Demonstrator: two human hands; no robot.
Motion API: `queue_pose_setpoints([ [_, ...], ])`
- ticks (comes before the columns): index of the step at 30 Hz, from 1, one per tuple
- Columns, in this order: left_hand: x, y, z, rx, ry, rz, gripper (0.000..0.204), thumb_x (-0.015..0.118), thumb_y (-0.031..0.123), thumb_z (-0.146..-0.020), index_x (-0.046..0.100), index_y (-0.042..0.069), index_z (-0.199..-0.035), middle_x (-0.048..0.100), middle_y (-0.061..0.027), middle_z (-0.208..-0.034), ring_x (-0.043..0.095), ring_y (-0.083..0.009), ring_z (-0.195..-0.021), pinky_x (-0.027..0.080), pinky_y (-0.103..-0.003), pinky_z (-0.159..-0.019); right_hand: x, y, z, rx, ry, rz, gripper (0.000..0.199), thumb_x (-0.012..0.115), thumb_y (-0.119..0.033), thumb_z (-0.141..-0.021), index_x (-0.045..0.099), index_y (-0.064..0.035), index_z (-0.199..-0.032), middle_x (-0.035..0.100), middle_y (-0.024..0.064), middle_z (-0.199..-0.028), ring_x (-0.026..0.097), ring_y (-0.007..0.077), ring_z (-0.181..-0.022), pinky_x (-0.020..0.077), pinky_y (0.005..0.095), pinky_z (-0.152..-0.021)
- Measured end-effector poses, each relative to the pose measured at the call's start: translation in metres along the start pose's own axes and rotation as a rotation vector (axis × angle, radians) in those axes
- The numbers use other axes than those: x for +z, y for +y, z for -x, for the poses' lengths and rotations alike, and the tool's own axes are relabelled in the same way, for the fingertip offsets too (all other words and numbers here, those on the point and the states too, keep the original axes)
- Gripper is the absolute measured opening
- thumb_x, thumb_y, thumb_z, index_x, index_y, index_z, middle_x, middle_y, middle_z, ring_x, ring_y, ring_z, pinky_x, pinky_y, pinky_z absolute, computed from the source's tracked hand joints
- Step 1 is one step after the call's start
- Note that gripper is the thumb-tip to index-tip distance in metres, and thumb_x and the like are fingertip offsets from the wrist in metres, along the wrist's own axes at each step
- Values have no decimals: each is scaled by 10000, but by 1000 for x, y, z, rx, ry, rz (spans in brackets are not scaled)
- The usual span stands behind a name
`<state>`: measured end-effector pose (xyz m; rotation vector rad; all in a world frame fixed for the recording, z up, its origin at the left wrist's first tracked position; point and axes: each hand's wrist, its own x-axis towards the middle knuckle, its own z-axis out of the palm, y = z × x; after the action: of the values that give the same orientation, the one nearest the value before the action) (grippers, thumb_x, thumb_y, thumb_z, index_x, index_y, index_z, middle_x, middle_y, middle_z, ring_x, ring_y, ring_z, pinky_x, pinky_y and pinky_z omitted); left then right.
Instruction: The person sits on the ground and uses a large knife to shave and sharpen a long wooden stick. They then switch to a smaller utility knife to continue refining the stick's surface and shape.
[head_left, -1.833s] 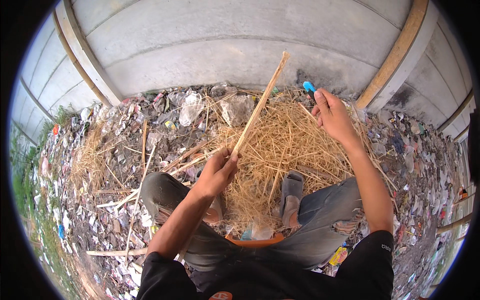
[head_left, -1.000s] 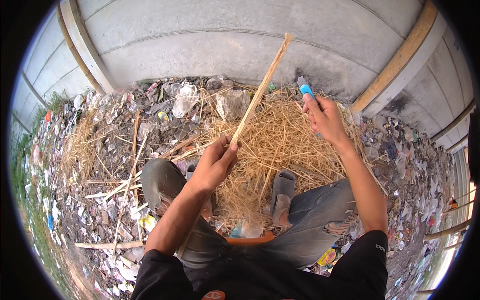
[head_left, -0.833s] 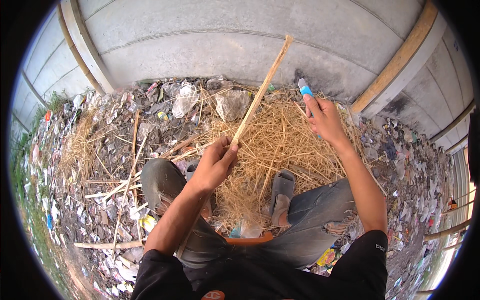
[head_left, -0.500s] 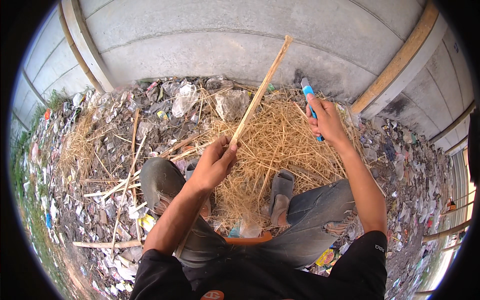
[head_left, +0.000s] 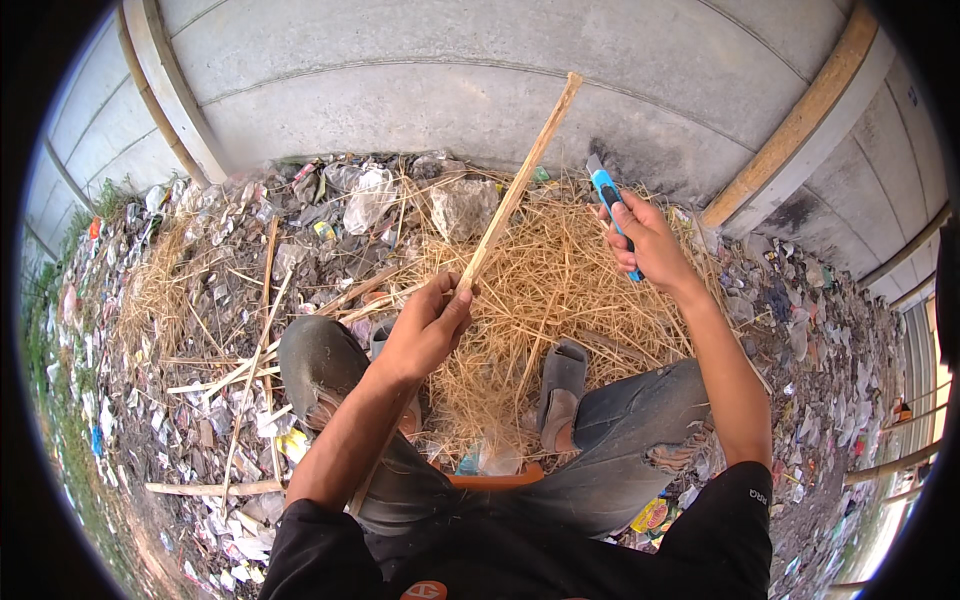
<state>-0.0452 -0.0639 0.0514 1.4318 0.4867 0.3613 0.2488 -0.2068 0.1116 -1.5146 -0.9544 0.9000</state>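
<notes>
Now pinching the long, flat, pale wooden strip (head_left: 520, 188) in the left hand (head_left: 430, 325), tilted up over loose yellow straw (head_left: 575, 280). Gripping the blue-and-black plastic cutter (head_left: 604, 187) in the right hand (head_left: 650, 243), apart from the strip. Probably light, stiff, splintery; best held by flat sides. Beyond, crumpled whitish plastic (head_left: 370, 200), maybe a bag, insides hidden.

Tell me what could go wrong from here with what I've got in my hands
The blade of the blue cutter in your right hand is out; a slip might cut your bare left hand, which grips the wooden strip. The strip's far end looks rough, so splinters are possible. A stray stroke could catch your ripped trousers.
</notes>
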Motion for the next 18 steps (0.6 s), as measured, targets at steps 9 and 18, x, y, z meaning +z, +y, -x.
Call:
queue_pose_setpoints([
  [9, -1, 0, 1, 0, 11, 18, 216, 499, 212, -1078, 552, 6, -1115, 483, 40, -690, 404, -41, -574, 325, -232, -509, 6, -7, 3, 31, 182, 165, 585, 502, -591, -1013, 455, -101, -698, 327, -59, -509, 323, 47, -365, 288, 249, -353],
  [18, -1, 1, 1, -10, 12, 30, 217, 498, 217, -1079, 552, 10, -1120, 477, 46, -692, 406, -38, -576, 324, -229, -504, 6, -9, 4, 41, 179, 140, 563, 489, -552, -1026, 448, -98, -695, 326, -55, -514, 307, 51, -372, 281, 258, -357],
])
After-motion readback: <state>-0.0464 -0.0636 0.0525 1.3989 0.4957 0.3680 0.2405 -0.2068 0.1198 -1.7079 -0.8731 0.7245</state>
